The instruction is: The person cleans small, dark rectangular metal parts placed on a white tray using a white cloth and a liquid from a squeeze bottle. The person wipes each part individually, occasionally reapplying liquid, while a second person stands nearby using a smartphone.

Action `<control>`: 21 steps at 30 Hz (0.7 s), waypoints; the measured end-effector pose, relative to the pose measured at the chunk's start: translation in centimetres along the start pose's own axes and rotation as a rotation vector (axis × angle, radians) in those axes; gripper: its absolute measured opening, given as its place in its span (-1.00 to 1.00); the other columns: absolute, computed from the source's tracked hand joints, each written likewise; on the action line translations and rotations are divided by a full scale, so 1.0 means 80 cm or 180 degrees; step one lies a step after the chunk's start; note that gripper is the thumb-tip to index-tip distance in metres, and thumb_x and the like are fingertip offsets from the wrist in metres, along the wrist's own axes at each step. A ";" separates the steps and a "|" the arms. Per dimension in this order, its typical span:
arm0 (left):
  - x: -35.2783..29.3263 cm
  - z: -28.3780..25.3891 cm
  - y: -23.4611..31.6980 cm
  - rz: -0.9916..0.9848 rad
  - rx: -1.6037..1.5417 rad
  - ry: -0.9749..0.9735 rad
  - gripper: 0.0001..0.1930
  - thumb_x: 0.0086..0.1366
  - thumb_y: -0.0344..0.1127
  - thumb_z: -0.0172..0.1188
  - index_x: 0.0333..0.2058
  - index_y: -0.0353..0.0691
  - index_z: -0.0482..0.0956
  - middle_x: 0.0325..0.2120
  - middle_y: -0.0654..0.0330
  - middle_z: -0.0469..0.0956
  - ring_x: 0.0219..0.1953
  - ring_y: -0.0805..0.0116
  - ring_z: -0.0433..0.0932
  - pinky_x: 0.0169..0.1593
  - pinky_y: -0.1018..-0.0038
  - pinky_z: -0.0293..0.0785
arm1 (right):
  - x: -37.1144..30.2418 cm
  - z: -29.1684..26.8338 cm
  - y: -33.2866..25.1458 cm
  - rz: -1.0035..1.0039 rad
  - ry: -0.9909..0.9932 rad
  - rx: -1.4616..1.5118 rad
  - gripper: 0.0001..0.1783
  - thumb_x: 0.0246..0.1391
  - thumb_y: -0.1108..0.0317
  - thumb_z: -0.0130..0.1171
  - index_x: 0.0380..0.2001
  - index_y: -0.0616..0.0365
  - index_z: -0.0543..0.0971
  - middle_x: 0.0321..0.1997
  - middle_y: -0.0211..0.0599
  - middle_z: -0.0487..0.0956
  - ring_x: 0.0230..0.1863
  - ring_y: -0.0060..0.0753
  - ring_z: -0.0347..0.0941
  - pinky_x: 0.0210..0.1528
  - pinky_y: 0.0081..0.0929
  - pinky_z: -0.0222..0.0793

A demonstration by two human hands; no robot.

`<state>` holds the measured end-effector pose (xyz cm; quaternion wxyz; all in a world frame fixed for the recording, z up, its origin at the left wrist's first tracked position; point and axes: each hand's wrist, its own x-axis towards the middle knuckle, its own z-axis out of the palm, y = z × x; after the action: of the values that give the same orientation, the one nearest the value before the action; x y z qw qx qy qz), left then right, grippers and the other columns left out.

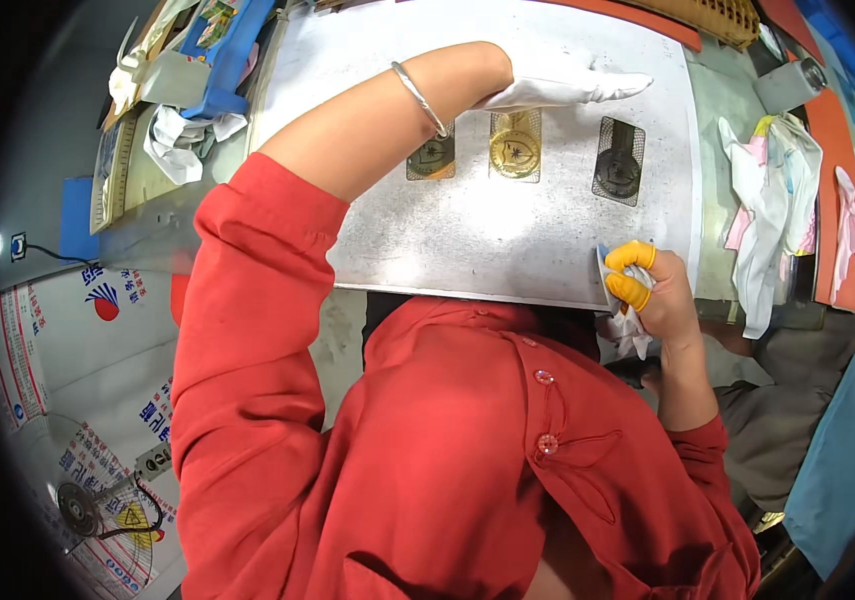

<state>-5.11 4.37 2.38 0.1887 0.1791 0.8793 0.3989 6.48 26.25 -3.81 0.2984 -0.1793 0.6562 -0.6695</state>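
Observation:
My left hand (570, 90), in a white glove, stretches flat across the far part of a white board (388, 240), its fingers straight and pointing right. Just below it lie a gold patterned metal plate (515, 148) and a darker plate (432, 158), partly covered by my left wrist. To their right is a third, blackish plate (619, 162) with a round emblem. At the board's near right edge my right hand (660, 285), with yellow finger covers on thumb and finger, is closed on a crumpled white cloth (630, 330). A thin bluish edge shows beside its fingertips.
White and pink cloths (773, 195) lie right of the board, near a metal can (790, 86). On the far left are a blue plastic basket (233, 65), a pale bottle (176, 78) and a crumpled white cloth (183, 140). A fan (78, 508) stands low at left.

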 end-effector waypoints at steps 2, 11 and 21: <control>0.003 -0.001 -0.001 0.0021 0.0009 -0.0023 -0.39 0.14 0.14 -0.02 0.02 -0.22 0.33 -0.02 0.02 0.33 0.06 0.18 0.27 0.09 0.40 0.18 | 0.001 0.000 0.001 -0.0183 -0.0005 -0.0123 -0.93 -0.08 0.54 0.15 -0.48 0.24 0.47 -0.65 -0.45 0.44 -0.62 -0.70 0.34 -0.58 -0.70 0.23; 0.059 0.035 0.029 0.0259 -0.0161 -0.0375 -0.36 0.11 0.22 -0.04 -0.03 -0.20 0.39 0.01 0.01 0.32 0.07 0.15 0.26 0.10 0.39 0.15 | 0.000 -0.005 0.007 0.0332 -0.0237 0.0274 -0.94 -0.03 0.47 0.11 -0.47 0.22 0.46 -0.66 -0.44 0.43 -0.73 -0.75 0.22 -0.72 -0.73 0.12; 0.072 0.046 0.047 -0.0015 -0.0252 -0.0488 -0.34 0.11 0.22 -0.02 -0.14 -0.38 0.41 -0.17 -0.02 0.41 -0.15 0.28 0.34 -0.02 0.44 0.26 | 0.002 -0.009 0.003 -0.0052 -0.0267 0.0000 -0.92 -0.04 0.46 0.13 -0.44 0.23 0.48 -0.63 -0.43 0.45 -0.62 -0.68 0.35 -0.57 -0.67 0.26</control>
<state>-7.71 11.69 1.96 0.2634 0.1994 0.8463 0.4180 5.96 26.73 -4.12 0.3202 -0.2127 0.6416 -0.6638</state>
